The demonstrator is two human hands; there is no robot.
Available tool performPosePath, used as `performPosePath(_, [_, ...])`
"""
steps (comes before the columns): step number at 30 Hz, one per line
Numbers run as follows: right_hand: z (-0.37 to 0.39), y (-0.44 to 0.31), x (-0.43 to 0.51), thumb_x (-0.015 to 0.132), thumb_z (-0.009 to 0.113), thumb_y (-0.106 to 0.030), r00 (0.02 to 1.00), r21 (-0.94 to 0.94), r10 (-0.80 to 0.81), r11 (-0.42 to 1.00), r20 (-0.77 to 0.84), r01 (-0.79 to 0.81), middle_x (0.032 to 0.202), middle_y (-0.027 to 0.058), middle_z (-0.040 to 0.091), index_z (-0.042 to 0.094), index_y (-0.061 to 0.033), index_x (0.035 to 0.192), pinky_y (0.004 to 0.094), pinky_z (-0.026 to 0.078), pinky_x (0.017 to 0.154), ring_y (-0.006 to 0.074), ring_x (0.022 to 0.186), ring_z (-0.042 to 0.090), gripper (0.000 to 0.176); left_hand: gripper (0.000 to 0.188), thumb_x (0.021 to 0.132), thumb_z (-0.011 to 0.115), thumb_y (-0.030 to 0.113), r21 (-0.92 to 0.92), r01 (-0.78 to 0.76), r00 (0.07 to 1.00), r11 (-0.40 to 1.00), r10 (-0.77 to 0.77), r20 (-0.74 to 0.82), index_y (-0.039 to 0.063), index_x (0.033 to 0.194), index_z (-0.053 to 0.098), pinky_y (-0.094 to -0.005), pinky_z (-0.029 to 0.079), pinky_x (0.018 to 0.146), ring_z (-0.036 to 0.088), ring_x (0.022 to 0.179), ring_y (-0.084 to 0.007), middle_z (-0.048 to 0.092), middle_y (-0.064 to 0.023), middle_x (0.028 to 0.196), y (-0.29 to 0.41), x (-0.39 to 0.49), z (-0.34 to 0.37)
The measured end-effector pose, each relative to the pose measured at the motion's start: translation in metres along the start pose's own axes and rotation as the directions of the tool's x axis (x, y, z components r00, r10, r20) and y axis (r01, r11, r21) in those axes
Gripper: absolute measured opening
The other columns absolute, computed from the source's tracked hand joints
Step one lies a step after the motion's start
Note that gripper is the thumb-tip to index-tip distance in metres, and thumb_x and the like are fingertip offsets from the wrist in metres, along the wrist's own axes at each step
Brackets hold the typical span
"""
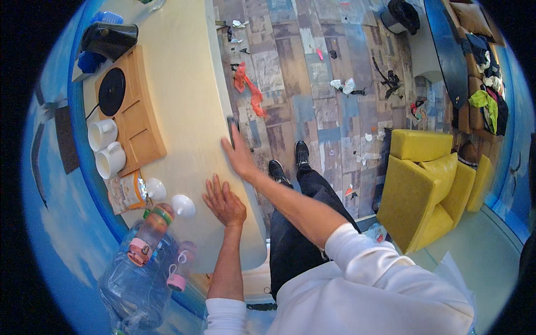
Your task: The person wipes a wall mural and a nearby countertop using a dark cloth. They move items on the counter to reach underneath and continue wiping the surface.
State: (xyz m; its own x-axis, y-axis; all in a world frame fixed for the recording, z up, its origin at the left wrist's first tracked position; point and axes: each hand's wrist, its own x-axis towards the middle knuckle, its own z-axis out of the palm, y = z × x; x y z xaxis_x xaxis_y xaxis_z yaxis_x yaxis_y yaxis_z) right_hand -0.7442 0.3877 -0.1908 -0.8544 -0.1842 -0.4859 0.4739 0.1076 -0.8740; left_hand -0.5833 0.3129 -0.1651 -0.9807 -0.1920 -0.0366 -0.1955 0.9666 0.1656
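My left hand (226, 204) lies palm down on the pale tabletop (184, 96), fingers spread, with nothing in it. At the table's long edge, my right hand (240, 155) holds a small dark object (233, 125), partly hidden by the fingers; its kind cannot be made out. Two white egg-cup-like pieces (183, 205) stand to the left of my left hand. Beside them are an orange-and-white packet (127, 192) and a drink bottle with a pink lid (142, 251). A second pink-lidded bottle (176, 281) is nearer to me.
White mugs (110, 160), a wooden tray (140, 134) and a round black plate (112, 92) line the table's far side. Large clear plastic bottle (138, 289) at lower left. Torn red plastic (251, 90) and scraps litter the patterned floor (289, 79). A yellow armchair (410, 197) stands right.
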Motion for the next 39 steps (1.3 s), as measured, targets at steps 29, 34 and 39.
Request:
performPosePath(29, [-0.006,-0.064,0.173,0.108,0.027,-0.056,0.998,0.181,0.017,0.983,0.062,-0.028,0.168,0.0216,0.018,0.016,0.0051,0.16,0.0379,0.012,0.127,0.0313,0.157,0.015,0.081,0.036,0.092,0.055,0.009,-0.036,0.022,0.996,0.999,-0.019,0.091,0.008,0.128,0.052,-0.0703,0.015,0.118,0.026,0.15,-0.046,0.037,-0.0173,0.16,-0.002,0.004,-0.004])
performPosePath(34, [-0.009,0.019,0.04,0.109,0.029,-0.055,0.945,0.151,0.282,0.94,0.166,-0.307,0.17,0.0188,0.01,0.012,0.0039,0.161,0.0351,0.008,0.127,0.0286,0.158,0.007,0.081,0.032,0.093,0.055,0.01,-0.075,-0.031,0.999,0.997,0.033,0.023,0.006,0.125,0.056,-0.0692,0.015,0.118,0.027,0.15,-0.0466,0.039,-0.0172,0.159,-0.001,0.014,-0.014])
performPosePath(39, [-0.002,0.062,-0.037,0.108,0.03,-0.058,0.831,0.237,0.52,0.797,0.198,-0.555,0.169,0.0137,0.017,0.018,0.0003,0.161,0.0355,0.013,0.125,0.0245,0.155,0.014,0.08,0.028,0.095,0.056,0.01,-0.178,-0.009,1.0,0.984,0.011,0.009,0.006,0.123,0.061,-0.0674,0.016,0.119,0.029,0.151,-0.0425,0.041,-0.0164,0.159,-0.002,0.088,-0.016])
